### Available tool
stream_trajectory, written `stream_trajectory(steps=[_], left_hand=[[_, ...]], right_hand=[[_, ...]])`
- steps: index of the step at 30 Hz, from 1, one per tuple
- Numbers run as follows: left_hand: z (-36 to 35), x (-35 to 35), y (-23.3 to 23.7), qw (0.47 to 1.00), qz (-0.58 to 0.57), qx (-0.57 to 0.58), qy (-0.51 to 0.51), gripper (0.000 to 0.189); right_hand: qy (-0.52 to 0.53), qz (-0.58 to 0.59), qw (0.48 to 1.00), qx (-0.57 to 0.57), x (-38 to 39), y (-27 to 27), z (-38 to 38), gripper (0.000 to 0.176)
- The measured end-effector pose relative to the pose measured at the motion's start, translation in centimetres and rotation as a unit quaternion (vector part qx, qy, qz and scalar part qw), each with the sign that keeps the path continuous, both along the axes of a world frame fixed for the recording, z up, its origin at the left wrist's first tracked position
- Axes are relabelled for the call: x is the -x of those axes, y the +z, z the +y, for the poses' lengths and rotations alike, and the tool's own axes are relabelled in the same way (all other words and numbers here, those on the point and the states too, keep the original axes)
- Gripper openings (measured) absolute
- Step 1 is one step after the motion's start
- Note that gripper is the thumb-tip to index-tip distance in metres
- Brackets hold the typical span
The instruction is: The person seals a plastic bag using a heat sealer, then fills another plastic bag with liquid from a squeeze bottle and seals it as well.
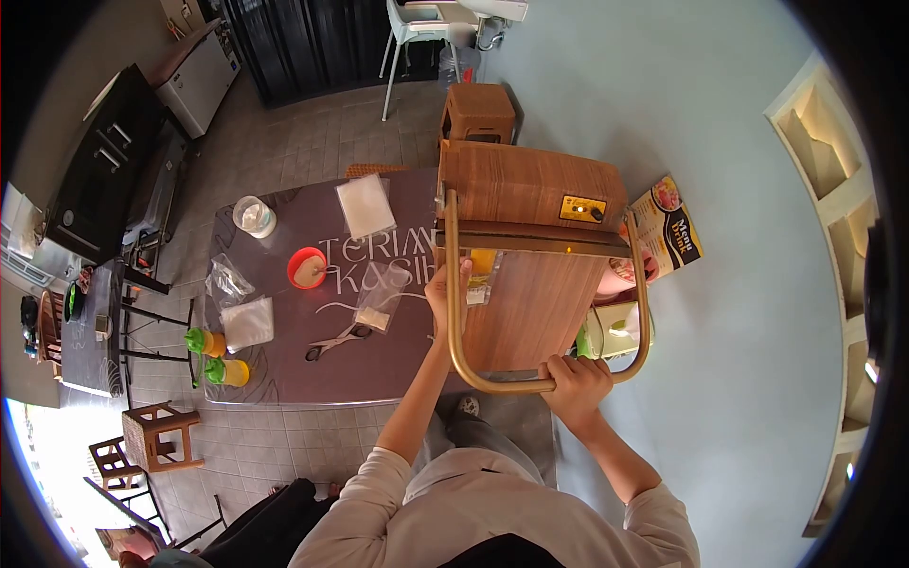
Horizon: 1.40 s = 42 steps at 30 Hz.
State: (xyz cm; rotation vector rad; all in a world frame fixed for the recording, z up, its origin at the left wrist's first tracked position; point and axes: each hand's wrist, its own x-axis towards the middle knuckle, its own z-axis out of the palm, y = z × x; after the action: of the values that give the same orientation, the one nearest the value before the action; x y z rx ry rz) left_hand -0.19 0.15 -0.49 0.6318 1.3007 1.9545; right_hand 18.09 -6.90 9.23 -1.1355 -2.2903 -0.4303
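Note:
A wood-patterned machine [530, 185] with a yellow control panel stands at the right end of the dark table. My right hand [576, 386] is wrapped round the front bar of its gold handle [492, 385]. Beside the handle's left arm, my left hand [445, 292] is at a small clear packet [479, 284] with yellowish content, by the machine's sealing edge. Part of that hand is hidden behind the handle, so its grip is unclear. Another filled packet [373, 316] lies on the table near black-handled scissors [338, 342].
On the table [312, 383] are a red bowl [307, 268] of powder, a clear jar [254, 217], plastic bags [365, 206] and two green-capped bottles [227, 371]. A menu [668, 232] and a green box stand right of the machine. Stools [163, 437] are at the lower left.

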Motion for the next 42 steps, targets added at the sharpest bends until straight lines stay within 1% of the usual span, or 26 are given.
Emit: stream_trajectory(steps=[5,12,14,15,17,23,27,36,38,39,41,42], left_hand=[[0.0,0.2,-0.2,0.999,0.009,0.029,-0.011,0.028],[0.0,0.0,-0.2,1.0,0.013,0.014,-0.001,0.028],[-0.2,0.2,0.2,0.999,0.008,0.051,-0.016,0.028],[-0.1,0.1,0.0,0.999,0.008,0.051,-0.017,0.028],[0.0,0.1,-0.3,0.999,-0.007,0.03,-0.009,0.027],[0.1,0.0,-0.2,1.0,0.0,0.02,-0.007,0.027],[-0.1,0.2,0.0,0.999,0.017,0.044,-0.012,0.027],[0.2,0.0,-0.6,1.0,0.028,-0.004,0.012,0.027],[0.1,0.1,-0.3,0.999,0.053,-0.003,0.01,0.027],[0.3,0.3,0.1,0.998,0.055,-0.008,0.015,0.027],[0.0,0.3,0.6,0.997,0.069,0.015,0.021,0.026],[0.0,0.2,0.7,0.997,0.068,0.013,0.021,0.026]], right_hand=[[-0.003,0.004,1.0,-0.01,0.1,0.2,-0.1,0.024],[-0.003,0.009,1.0,-0.025,0.1,-0.2,-0.1,0.027],[-0.007,0.007,1.0,-0.018,0.1,-0.1,-0.1,0.027],[-0.008,0.007,1.0,-0.017,0.1,-0.1,-0.1,0.027],[-0.006,0.01,1.0,-0.021,0.1,-0.1,-0.1,0.027],[-0.007,0.006,1.0,-0.026,0.0,-0.1,-0.1,0.027],[-0.004,0.013,1.0,-0.022,0.1,-0.2,-0.1,0.027],[-0.005,0.01,0.999,-0.034,0.1,0.1,-0.2,0.026],[-0.012,-0.006,1.0,0.013,0.2,1.1,-0.3,0.024],[-0.007,-0.004,1.0,0.008,0.3,1.5,-0.1,0.024],[0.019,0.0,0.999,0.046,0.2,2.2,-0.2,0.02],[0.019,-0.001,0.999,0.044,0.0,2.5,-0.1,0.02]])
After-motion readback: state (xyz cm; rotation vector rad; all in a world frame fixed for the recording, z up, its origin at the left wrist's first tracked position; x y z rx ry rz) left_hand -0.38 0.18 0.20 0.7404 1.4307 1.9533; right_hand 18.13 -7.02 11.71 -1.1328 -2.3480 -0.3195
